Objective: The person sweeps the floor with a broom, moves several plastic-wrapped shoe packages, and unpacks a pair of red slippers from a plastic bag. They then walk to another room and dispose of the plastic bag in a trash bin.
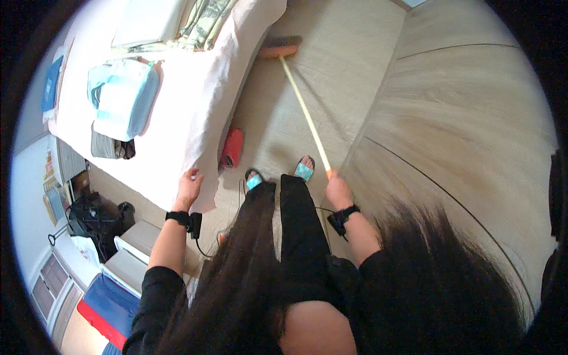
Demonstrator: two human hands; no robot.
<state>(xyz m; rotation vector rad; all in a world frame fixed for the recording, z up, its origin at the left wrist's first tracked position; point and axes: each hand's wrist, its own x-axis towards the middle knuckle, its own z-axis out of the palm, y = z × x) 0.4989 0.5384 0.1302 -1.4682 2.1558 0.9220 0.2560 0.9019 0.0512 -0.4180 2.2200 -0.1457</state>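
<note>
My right hand grips the orange end of a broom's long pale-yellow handle. The orange broom head, with dark bristles, rests on the floor far ahead, close against the side of the bed. Near the bed's front corner, over the hanging pale sheet, my left hand is loosely curled with a gap between thumb and fingers. I see nothing clearly held in it. Black devices are strapped to both wrists.
A red object sits on the floor beside the bed. Tall wood-grain panels line the right side. On the bed lie a light-blue bag and folded cloth. At lower left are a black bag and drawers.
</note>
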